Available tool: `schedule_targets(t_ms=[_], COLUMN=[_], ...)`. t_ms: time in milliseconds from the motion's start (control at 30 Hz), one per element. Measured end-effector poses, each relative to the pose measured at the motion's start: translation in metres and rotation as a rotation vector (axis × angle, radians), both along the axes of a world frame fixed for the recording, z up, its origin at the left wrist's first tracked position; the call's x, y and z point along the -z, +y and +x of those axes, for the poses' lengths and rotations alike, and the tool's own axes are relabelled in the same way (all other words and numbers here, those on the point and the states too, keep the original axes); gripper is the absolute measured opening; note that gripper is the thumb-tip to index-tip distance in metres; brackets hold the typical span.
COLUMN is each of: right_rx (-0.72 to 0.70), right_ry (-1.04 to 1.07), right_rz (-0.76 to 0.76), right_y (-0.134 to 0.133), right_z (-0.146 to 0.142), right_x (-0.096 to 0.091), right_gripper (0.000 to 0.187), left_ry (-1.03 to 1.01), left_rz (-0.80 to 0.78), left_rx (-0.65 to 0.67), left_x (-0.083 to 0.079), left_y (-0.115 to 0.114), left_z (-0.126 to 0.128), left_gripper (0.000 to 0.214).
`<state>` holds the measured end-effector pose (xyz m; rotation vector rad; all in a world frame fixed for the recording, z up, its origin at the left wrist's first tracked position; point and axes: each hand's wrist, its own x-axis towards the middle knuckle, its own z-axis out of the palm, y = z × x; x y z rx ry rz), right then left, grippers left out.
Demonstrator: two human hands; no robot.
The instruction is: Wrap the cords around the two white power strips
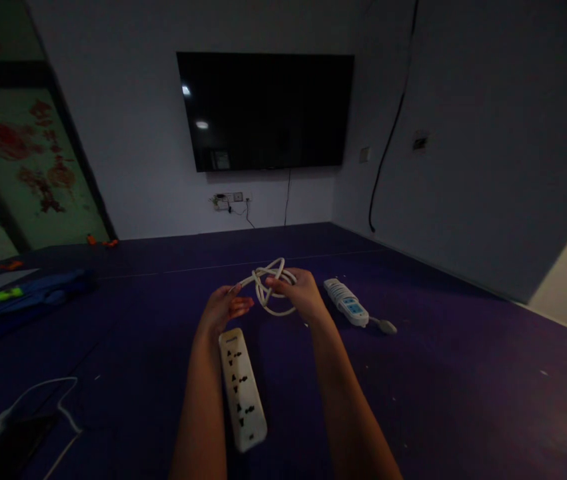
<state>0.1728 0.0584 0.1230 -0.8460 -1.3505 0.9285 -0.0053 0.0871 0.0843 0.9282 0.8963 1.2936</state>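
My right hand (299,292) is closed around a loosely coiled white cord (279,313), its thumb pressed on the loops. At the left, my left hand (224,309) pinches a stretch of the same cord between thumb and forefinger, its other fingers held out. Below the hands a white power strip (244,393) with several sockets lies lengthwise on the purple floor (293,413), beside my left forearm. To the right of my right hand rests a second power strip (348,303) with blue sockets, its cord wrapped around one end and its plug trailing off.
A dark television (268,110) hangs on the far wall above wall outlets (233,199). Folded blue clothing (28,300) lies at the left. In the lower left corner are a black device (13,447) and a thin white cable (60,407). A black cable (388,147) hangs at the right.
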Motion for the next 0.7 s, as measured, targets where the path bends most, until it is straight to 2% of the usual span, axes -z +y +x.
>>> schedule_targets(t_ms=[133, 300, 400, 533, 700], right_rx=[-0.118, -0.244, -0.295, -0.412, -0.5], right_ry=[0.2, 0.32, 0.397, 0.455, 0.426], right_rz=[-0.051, -0.12, -0.175, -0.158, -0.182], right_y=[-0.002, 0.001, 0.004, 0.004, 0.003], right_z=[-0.002, -0.003, -0.003, -0.001, -0.003], right_x=[0.0, -0.003, -0.004, -0.003, 0.0], right_gripper=[0.049, 0.052, 0.042, 0.016, 0.008], left_ry=[0.02, 0.222, 0.265, 0.272, 0.236], left_rz=[0.006, 0.004, 0.008, 0.053, 0.137], left_rx=[0.023, -0.002, -0.026, -0.08, -0.222], left_x=[0.003, 0.011, 0.014, 0.013, -0.003], left_y=[0.0, 0.005, 0.007, 0.01, 0.017], left_z=[-0.002, 0.002, 0.007, 0.012, 0.012], left_gripper=[0.03, 0.03, 0.025, 0.018, 0.015])
